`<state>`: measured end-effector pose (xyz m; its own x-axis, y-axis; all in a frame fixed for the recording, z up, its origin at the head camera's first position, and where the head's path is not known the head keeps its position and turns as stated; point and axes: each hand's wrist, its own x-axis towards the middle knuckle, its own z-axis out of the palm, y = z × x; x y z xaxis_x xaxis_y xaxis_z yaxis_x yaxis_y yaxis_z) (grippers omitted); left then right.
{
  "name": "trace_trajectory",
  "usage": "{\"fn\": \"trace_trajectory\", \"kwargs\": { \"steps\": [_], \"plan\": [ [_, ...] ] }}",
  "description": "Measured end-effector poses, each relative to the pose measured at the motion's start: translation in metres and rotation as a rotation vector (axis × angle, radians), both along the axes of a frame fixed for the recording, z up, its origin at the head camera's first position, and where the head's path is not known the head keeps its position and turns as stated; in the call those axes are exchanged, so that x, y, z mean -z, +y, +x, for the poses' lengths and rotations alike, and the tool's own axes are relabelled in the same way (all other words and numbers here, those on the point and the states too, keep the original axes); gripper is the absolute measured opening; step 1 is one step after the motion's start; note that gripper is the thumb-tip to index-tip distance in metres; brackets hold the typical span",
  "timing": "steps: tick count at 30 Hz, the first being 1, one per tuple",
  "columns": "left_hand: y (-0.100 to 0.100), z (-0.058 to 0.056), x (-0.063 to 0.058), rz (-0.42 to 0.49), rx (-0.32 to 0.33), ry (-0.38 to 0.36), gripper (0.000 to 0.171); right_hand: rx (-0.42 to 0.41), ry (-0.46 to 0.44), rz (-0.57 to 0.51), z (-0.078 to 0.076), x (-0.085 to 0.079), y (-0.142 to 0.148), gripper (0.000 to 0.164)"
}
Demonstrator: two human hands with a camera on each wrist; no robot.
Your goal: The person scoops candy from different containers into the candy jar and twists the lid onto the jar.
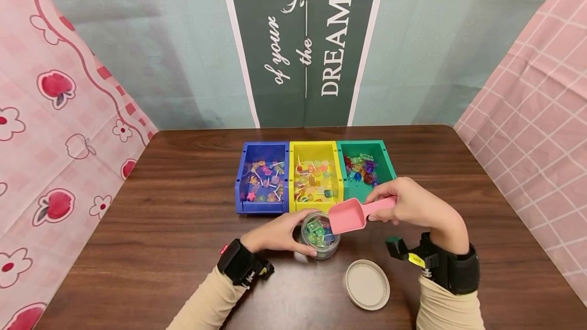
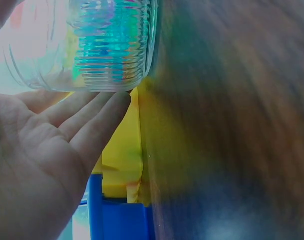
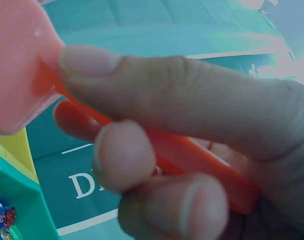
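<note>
the right grip [image 1: 410, 205] pinches the pink scoop [image 1: 349, 216], which hides part of the jar [image 1: 324, 252] the left grip [image 1: 281, 233] clasps.

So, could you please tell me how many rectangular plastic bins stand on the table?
3: a blue plastic bin at left, a yellow plastic bin in the middle, a green plastic bin at right.

Blue bin [image 1: 263, 208], yellow bin [image 1: 304, 207], green bin [image 1: 362, 147]: 3 total. Scoop [image 1: 347, 216], jar [image 1: 325, 253], lid [image 1: 367, 285]: 1 each. Left grip [image 1: 278, 234], right grip [image 1: 408, 208]: 2. Trinkets [image 1: 369, 167]: many, overlapping, uncountable.
</note>
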<state>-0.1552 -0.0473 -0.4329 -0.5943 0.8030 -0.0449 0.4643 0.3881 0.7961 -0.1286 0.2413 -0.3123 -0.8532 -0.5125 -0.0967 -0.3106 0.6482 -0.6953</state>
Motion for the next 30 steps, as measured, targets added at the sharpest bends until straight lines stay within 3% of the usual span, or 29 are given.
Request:
{"fn": "trace_trajectory", "kwargs": {
  "steps": [13,23,30],
  "plan": [
    [-0.001,0.001,-0.001,-0.019,0.004,-0.027,0.083,-0.018,0.022,-0.011,0.004,0.0,0.012,0.023],
    [-0.001,0.002,-0.004,-0.03,0.0,-0.034,0.084,0.025,0.048,-0.035,0.015,-0.006,0.032,0.019],
    [0.0,0.002,-0.004,-0.028,0.001,-0.019,0.084,0.118,0.055,0.078,0.022,-0.012,0.036,0.02]
  ]
}}
